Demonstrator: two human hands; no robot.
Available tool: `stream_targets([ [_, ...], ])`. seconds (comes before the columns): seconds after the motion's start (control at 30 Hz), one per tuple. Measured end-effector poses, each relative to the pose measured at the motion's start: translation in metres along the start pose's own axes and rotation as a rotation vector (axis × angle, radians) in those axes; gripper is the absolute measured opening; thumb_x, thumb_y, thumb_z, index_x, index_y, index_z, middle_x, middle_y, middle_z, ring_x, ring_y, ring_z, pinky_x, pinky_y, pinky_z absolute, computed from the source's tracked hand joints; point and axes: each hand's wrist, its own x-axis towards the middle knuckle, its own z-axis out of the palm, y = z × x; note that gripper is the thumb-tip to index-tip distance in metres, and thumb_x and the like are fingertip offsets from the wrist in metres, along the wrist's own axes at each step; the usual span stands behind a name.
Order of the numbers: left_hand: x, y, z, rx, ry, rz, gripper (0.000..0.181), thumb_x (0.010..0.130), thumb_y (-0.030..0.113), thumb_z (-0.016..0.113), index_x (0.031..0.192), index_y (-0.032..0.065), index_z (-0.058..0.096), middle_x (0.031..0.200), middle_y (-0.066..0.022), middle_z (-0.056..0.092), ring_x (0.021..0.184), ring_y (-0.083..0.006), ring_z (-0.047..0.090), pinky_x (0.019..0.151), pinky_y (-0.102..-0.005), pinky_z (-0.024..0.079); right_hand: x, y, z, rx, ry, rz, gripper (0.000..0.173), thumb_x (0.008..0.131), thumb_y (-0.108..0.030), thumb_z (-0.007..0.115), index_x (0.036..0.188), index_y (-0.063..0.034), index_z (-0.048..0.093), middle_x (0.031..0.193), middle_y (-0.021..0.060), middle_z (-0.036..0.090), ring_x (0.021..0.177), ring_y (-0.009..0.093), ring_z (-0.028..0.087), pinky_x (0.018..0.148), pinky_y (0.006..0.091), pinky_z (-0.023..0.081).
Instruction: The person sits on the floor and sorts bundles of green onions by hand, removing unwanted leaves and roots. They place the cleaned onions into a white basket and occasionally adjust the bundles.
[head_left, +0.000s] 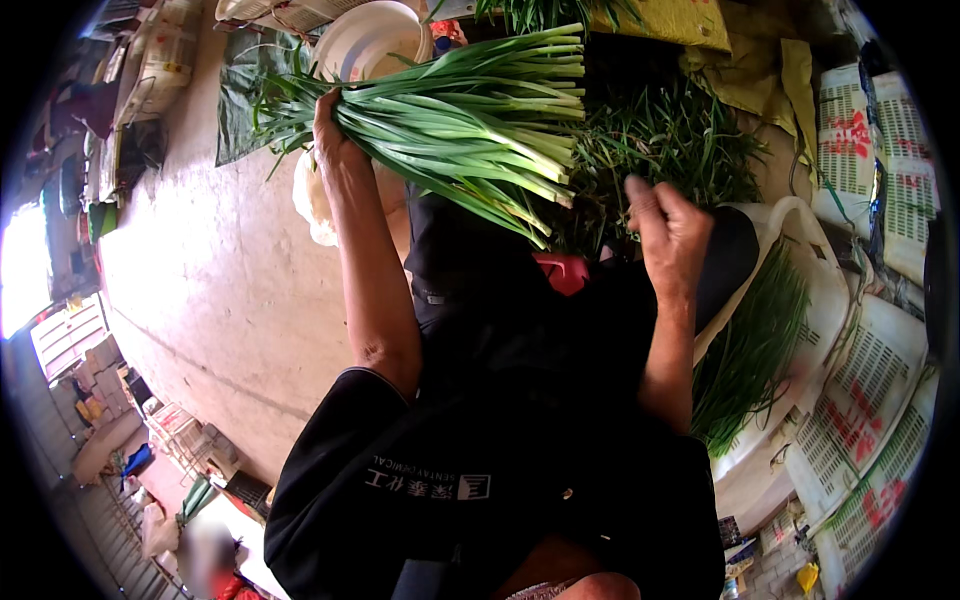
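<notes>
My left hand (330, 135) grips a large bunch of green leafy stalks, likely garlic chives (465, 120), near its leaf tips. The pale cut ends point right, over a dark heap of loose green trimmings (675, 142). Just below that heap, and apart from the bunch, my right hand (670, 229) is curled with its thumb raised; it is slightly blurred and nothing shows in it. On the right, a white plastic basket (829, 277) holds finer green chives (757, 352). More green leaves (540, 11) lie at the top edge.
A white bucket (371, 34) stands behind the bunch, with a white plastic bag (313, 202) below it. Red plastic (562, 271) shows between my legs. White slatted crates (855, 405) line the right side. A blurred person (210, 555) is far off at the lower left.
</notes>
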Motion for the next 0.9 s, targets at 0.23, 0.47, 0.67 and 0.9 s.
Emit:
stream_targets([
  [0.23,0.015,-0.003,-0.014,-0.053,-0.021,0.005,0.017,0.084,0.007,0.066,0.1,-0.0004,0.066,0.097,-0.0169,0.072,0.087,-0.0329,0.07,0.087,-0.0473,0.06,-0.008,0.025,0.053,0.667,-0.563,0.421,0.043,0.095,-0.025,0.069,0.127,0.0013,0.062,0.112,0.0122,0.07,0.093,0.016,0.069,0.075,0.0248,0.052],
  [0.47,0.0,-0.01,0.011,0.004,-0.005,0.023,0.019,0.084,0.008,0.066,0.1,-0.001,0.065,0.096,-0.0166,0.072,0.087,-0.0333,0.07,0.087,-0.0487,0.059,0.007,0.017,0.104,0.827,-0.287,0.297,0.03,0.084,-0.01,0.077,0.111,0.001,0.071,0.09,0.0047,0.071,0.076,0.009,0.066,0.057,0.0246,0.05],
  [0.67,0.0,-0.006,0.015,0.027,0.055,0.059,0.02,0.083,0.007,0.065,0.101,-0.0026,0.063,0.094,-0.0189,0.07,0.083,-0.0352,0.068,0.083,-0.0489,0.059,0.006,0.028,0.089,0.668,-0.311,0.471,0.019,0.081,-0.007,0.074,0.1,-0.001,0.072,0.078,0.0023,0.069,0.056,0.01,0.063,0.049,0.0236,0.046],
  [0.9,0.005,-0.005,0.014,0.015,0.07,-0.024,0.021,0.084,0.007,0.063,0.103,-0.0039,0.062,0.098,-0.0198,0.07,0.087,-0.035,0.069,0.087,-0.0494,0.058,-0.003,0.018,0.037,0.224,-0.173,0.181,0.014,0.081,-0.011,0.069,0.077,0.0031,0.068,0.063,0.004,0.064,0.056,0.011,0.063,0.052,0.0258,0.048],
])
